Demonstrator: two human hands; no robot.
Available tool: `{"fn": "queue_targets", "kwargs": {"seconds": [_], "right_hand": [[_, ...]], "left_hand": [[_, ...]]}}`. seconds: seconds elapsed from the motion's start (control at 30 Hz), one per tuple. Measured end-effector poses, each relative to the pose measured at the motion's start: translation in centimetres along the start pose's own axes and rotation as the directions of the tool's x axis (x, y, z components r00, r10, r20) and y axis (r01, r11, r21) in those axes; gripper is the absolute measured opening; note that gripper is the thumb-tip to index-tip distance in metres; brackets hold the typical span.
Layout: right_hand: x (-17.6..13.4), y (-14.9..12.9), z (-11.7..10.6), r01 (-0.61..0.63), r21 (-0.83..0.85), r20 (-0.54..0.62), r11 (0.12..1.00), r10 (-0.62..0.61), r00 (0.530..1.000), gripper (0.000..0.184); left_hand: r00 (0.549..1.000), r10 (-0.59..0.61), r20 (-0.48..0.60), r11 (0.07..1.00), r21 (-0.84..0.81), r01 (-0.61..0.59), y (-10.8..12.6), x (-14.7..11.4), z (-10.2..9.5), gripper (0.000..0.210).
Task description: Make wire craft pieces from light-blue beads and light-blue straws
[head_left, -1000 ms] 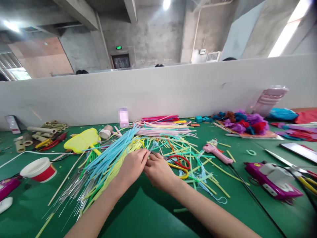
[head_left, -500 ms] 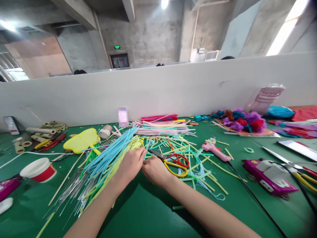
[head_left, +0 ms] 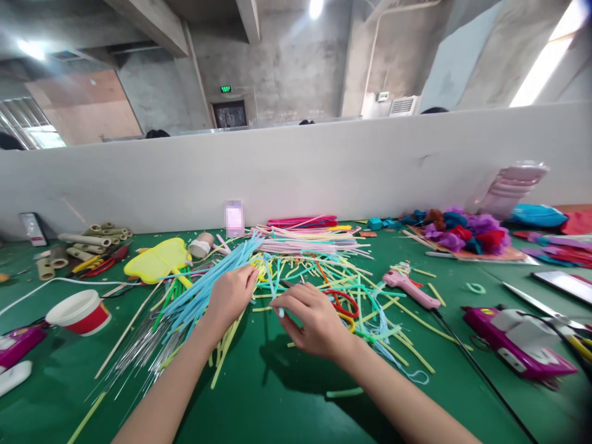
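My left hand [head_left: 232, 295] is closed in a pinch above the pile, beside the light-blue fuzzy stems [head_left: 210, 283]; whatever sits between its fingertips is hidden. To its right, my right hand [head_left: 314, 316] has curled fingers, and a small light-blue piece [head_left: 281, 312] shows at its thumb and fingertips. Partly under this hand lie scissors with red and yellow handles [head_left: 345, 303]. Yellow-green stems [head_left: 226, 348] stick out below my left hand. Cut green and yellow stems [head_left: 365, 296] are scattered behind and right of my right hand.
A yellow paddle-shaped piece [head_left: 157, 262], a paper cup [head_left: 78, 313] and bare wires [head_left: 134, 351] lie left. On the right are a pink glue gun [head_left: 411, 288] with a black cable, a purple power strip [head_left: 513, 345] and colourful crumpled flowers [head_left: 472, 231]. A white partition [head_left: 296, 169] stands behind.
My hands, touching before, have moved apart. The right hand has shifted right and lifted, its fingers loosened around a light-blue piece. The left hand has moved slightly left. The view has shifted slightly.
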State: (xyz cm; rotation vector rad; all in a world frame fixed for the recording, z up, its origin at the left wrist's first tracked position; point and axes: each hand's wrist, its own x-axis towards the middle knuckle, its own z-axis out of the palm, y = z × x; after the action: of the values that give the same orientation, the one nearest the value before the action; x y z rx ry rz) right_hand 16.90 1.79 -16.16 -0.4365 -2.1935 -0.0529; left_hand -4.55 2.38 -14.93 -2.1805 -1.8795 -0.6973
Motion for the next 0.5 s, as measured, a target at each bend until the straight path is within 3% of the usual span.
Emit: {"fn": "queue_targets", "kwargs": {"seconds": [0.13, 0.27, 0.37, 0.5], "right_hand": [[-0.2, 0.1, -0.9, -0.114, 0.09, -0.14, 0.989, 0.126, 0.982, 0.02], [-0.5, 0.5, -0.7, -0.203, 0.143, -0.172, 0.969, 0.227, 0.959, 0.021], [-0.6, 0.5, -0.4, -0.217, 0.107, -0.168, 0.97, 0.233, 0.958, 0.015], [-0.8, 0.9, 0.2, -0.255, 0.049, -0.183, 0.966, 0.259, 0.948, 0.009]], "left_hand": [[1.0, -0.009, -0.02, 1.0, -0.01, 0.009, -0.4, 0.0, 0.3, 0.03], [0.999, -0.013, -0.048, 0.998, -0.066, 0.009, -0.2, -0.1, 0.6, 0.03], [0.997, -0.066, -0.043, 0.962, -0.268, 0.052, 0.1, 0.0, 0.7, 0.028], [0.987, -0.15, 0.065, 0.827, -0.539, 0.161, 0.7, -0.1, 0.3, 0.029]]}}
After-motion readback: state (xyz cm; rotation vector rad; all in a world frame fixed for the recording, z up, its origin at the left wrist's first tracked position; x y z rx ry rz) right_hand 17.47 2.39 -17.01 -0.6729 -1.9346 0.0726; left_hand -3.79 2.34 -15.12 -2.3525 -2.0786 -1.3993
